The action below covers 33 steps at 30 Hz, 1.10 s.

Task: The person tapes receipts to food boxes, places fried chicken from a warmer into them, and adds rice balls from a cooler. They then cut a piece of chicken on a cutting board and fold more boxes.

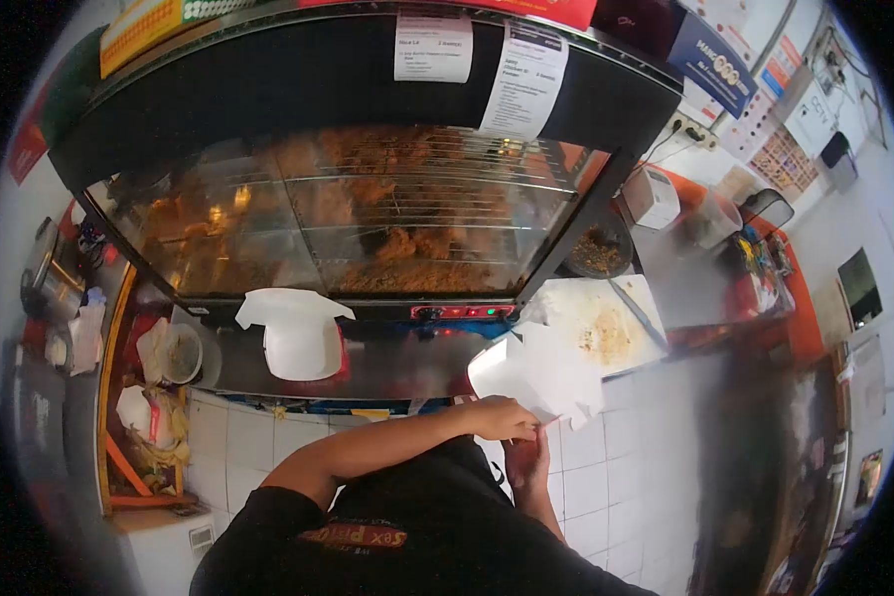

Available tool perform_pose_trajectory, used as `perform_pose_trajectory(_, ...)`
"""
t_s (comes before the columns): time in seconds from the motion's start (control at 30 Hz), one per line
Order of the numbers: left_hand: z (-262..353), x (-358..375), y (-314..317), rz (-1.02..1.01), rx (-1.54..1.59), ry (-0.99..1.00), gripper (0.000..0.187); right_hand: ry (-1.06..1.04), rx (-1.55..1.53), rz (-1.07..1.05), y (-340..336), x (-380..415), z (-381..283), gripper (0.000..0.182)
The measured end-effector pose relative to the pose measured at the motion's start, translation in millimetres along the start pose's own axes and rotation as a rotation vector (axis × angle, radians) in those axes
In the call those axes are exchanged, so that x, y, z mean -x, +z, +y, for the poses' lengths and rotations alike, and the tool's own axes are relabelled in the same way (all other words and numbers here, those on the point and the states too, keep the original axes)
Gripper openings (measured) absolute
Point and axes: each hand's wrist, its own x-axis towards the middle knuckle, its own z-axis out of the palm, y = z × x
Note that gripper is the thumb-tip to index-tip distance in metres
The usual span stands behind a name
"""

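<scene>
An unfolded paper food box [551,368], white inside with flaps spread, is held in front of my body at the counter edge. My left hand [504,419] reaches across to its near edge, with the fingers bent and closed on it. Just beside and below, my right hand [528,455] is closed at the same near corner, close to my left fingers. Part of the grip is hidden. Another paper box [301,348], white inside and red outside, stands open-topped on the counter to the left.
A heated glass display case [397,219] with fried chicken on racks fills the back. Two paper order slips [524,79] hang on it. At right lie a stained cutting board [616,323], tongs [638,313] and a dark bowl [598,250]. A plastic tub [182,355] stands at left.
</scene>
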Motion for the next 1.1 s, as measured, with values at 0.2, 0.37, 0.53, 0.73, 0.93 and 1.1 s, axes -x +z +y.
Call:
perform_pose_trajectory(0.2,-39.2,-15.9,23.4,-0.228,0.509,-0.009,0.032,0.01,0.147,-0.057,6.0,15.4,-7.8,0.049)
perform_pose_trajectory(0.37,-34.3,-2.8,14.1,-0.143,0.547,-0.037,0.024,-0.04,0.239,-0.116,7.8,10.7,-8.7,0.064)
perform_pose_trajectory(0.53,-17.1,0.6,12.9,0.494,0.076,0.078,0.02,-0.047,0.269,-0.181,-9.5,-5.1,2.6,0.067)
perform_pose_trajectory(0.73,38.2,75.6,-47.4,0.964,0.282,0.193,0.014,-0.066,0.3,-0.004,-24.4,-7.3,-34.9,0.057)
perform_pose_trajectory(0.93,19.4,176.2,-29.5,1.043,0.549,0.062,0.022,-0.09,0.252,0.006,-117.5,-117.4,-87.5,0.057)
perform_pose_trajectory(1.1,5.6,252.6,26.9,1.132,0.457,-0.264,0.026,-0.376,1.103,0.685,-118.6,-132.6,-45.7,0.04)
